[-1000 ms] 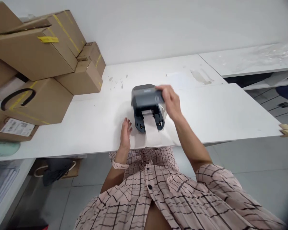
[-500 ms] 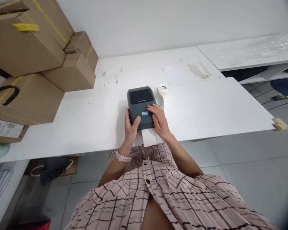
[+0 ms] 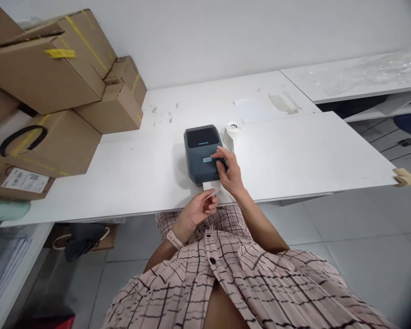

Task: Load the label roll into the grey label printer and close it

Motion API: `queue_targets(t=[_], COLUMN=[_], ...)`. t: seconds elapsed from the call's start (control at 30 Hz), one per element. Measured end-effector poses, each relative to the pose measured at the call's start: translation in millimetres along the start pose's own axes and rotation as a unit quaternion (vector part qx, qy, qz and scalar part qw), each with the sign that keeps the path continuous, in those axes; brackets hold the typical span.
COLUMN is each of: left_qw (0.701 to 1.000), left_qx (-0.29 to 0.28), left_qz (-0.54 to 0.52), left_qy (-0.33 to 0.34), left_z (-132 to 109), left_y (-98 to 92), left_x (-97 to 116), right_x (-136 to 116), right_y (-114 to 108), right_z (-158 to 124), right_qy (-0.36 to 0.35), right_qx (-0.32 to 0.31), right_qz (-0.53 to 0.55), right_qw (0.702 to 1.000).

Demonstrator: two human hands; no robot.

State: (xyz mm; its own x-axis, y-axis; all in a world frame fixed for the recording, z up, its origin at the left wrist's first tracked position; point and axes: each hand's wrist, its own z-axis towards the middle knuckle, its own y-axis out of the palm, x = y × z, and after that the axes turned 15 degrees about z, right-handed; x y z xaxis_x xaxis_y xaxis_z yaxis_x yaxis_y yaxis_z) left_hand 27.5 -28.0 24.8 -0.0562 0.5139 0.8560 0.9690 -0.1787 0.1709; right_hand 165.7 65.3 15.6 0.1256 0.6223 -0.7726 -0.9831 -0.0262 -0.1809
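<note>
One paper strip [image 3: 208, 185] tight in the left grip [image 3: 195, 210], printer [image 3: 199, 167] just beyond, partly beneath the parted right grip [image 3: 231, 176].

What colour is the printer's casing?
The printer is dark blue-grey, best seen in the head view.

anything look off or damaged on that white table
Yes: a grey-brown patch mars the white tabletop toward the back, peeled or stained, I can't tell which. The dark printer and its paper strip show nothing odd.
</note>
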Motion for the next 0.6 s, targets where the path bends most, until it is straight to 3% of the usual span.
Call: queue_targets(t=[0.1,0.27,0.43,0.5,0.6], left_qw=[0.998,0.989,0.975,0.966,0.929], left_qx=[-0.035,0.092,0.117,0.168,0.295], left_qz=[-0.051,0.092,0.168,0.168,0.149], left_qy=[0.006,0.071,0.084,0.103,0.165], left_z=[0,-1,-4,-4,0], left_y=[0.4,-3.7,-18.8,-26.8,-37.7], left_x=[15,-6,-19,-15,-8], right_x=[-1,-14,-24,-23,-20], right_y=[-4,-6,2,3,-2], right_z=[4,5,6,6,0], right_qy=[-0.034,-0.075,-0.066,-0.058,-0.04], right_qx=[-0.064,-0.101,-0.112,-0.117,-0.087], right_qz=[-0.056,-0.109,-0.151,-0.14,-0.075], right_qw=[0.996,0.986,0.98,0.981,0.993])
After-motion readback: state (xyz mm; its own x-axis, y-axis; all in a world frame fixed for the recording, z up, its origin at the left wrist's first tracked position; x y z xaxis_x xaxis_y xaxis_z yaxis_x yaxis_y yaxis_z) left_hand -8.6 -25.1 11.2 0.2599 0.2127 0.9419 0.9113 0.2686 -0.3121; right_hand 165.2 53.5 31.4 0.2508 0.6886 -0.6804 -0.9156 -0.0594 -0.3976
